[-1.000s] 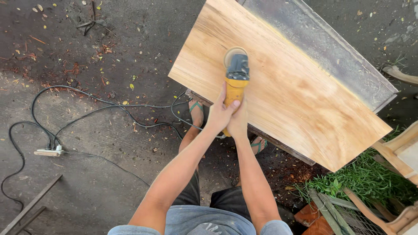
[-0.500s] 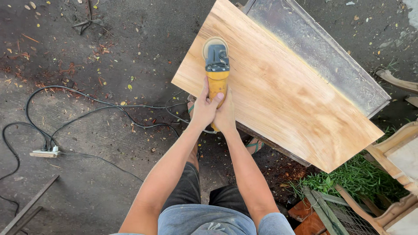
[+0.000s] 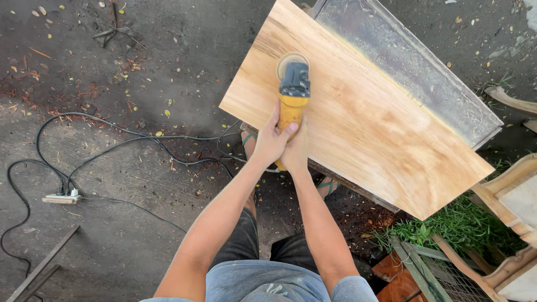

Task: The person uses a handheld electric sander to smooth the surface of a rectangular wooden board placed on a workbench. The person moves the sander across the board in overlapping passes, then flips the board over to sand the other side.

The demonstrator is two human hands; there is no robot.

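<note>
A yellow and black handheld power sander (image 3: 292, 89) rests with its round pad on the left part of a long, pale wooden board (image 3: 369, 123). Both hands are wrapped around its yellow handle near the board's front edge: my left hand (image 3: 271, 142) on the left side, my right hand (image 3: 297, 150) on the right and slightly behind. The board lies tilted across a dusty grey metal support (image 3: 408, 61).
Black power cables (image 3: 112, 134) snake over the concrete to a white plug strip (image 3: 60, 197) at the left. My sandalled feet (image 3: 329, 184) stand under the board's edge. Green grass (image 3: 464, 226), wooden frame pieces (image 3: 514, 190) and red tiles (image 3: 400, 279) crowd the lower right.
The sander has slid left and further up along the board, with both hands following it. The hold on the handle is unchanged.
</note>
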